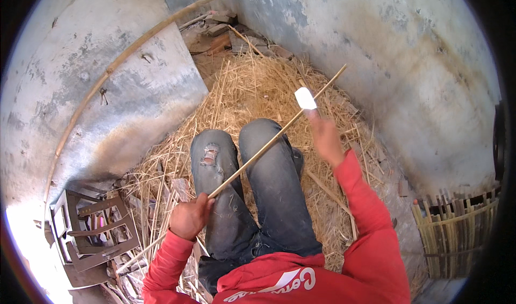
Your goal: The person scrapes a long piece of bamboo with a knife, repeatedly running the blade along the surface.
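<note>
A long, thin bamboo strip [258, 154] runs slantwise over my thighs, from lower left up to the right. My left hand [188, 217] is closed round its lower part beside my left knee, and a thin length shows beyond the fist at lower left. Stretched out past my right knee, my right hand [326, 137] is closed on a broad, flat, glaring white blade [305, 98]. This blade lies against the upper part of the strip, close to its far end. Its handle is hidden in my fingers.
Shavings and split strips [258, 83] cover the ground around my legs. Bricks and rubble [220, 24] lie in the far corner. A wooden frame [99, 231] stands at left, a slatted bamboo basket [457, 234] at right. One long bent pole [113, 65] arches along the left wall.
</note>
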The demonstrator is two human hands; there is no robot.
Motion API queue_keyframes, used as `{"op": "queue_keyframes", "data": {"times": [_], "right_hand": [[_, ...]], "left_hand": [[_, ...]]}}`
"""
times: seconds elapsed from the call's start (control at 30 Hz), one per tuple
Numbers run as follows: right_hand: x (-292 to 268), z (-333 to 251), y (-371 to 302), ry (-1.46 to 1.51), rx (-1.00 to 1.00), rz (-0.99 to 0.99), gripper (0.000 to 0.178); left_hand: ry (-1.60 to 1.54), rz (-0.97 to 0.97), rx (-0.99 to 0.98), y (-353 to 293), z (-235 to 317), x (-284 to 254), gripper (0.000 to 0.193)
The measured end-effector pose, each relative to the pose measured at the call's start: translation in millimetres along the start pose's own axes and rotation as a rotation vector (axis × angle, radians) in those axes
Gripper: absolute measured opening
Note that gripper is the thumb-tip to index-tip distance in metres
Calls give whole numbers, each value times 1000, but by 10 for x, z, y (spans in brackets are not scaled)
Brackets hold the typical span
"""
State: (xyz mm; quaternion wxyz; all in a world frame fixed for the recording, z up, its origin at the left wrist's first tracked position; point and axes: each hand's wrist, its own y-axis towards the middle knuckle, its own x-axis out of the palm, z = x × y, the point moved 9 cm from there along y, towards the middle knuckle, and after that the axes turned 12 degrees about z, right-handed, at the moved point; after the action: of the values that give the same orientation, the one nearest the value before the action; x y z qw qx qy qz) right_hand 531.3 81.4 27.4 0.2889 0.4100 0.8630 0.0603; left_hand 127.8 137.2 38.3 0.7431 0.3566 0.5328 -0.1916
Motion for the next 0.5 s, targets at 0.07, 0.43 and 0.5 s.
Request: {"op": "queue_keyframes", "data": {"times": [0.07,0.43,0.5], "right_hand": [[357,-465,-550,-73,-90,-186,57],[521,-740,-763,-30,-257,-282,53],[356,-544,-400,-47,-54,-225,57]], "left_hand": [[11,-16,-24,14,42,-17,29],[-81,13,-101,299,390,53,25],[-79,8,-103,341,402,80,25]]}}
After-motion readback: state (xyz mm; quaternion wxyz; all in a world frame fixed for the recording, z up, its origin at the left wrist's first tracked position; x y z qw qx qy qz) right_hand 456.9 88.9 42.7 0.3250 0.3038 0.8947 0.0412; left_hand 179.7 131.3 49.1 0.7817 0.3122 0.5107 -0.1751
